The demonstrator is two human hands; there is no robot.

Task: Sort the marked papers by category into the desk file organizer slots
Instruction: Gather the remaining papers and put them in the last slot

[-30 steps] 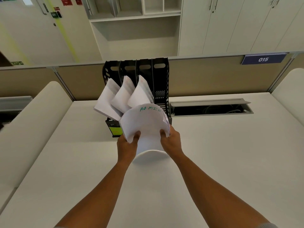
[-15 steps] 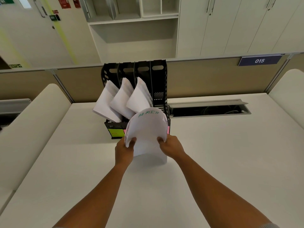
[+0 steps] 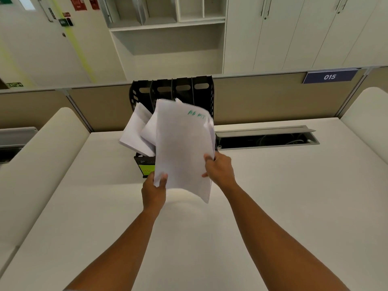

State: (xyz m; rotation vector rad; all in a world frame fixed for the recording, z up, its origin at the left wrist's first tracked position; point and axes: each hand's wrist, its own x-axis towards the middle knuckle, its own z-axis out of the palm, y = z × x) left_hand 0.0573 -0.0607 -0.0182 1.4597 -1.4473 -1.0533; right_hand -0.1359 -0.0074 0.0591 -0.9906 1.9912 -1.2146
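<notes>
On the desk (image 3: 273, 206) the organizer (image 3: 202, 91) stands at the far edge, stacks leaning out of its left slots. We hold the sheaf (image 3: 182, 148), marked in green, probably ADMIN though blurred, raised just in front of it. We judge this the filing step: next, tip it into the right slot. Our left hand (image 3: 154, 191) pinches the near-left corner; our right hand (image 3: 219, 168) grips the right edge.

I hold a sheaf of papers (image 3: 182, 148) up before the black organizer (image 3: 202, 91), my left hand (image 3: 154, 191) pinching its lower corner, my right hand (image 3: 219, 170) gripping its right edge. Green writing marks the top.
</notes>
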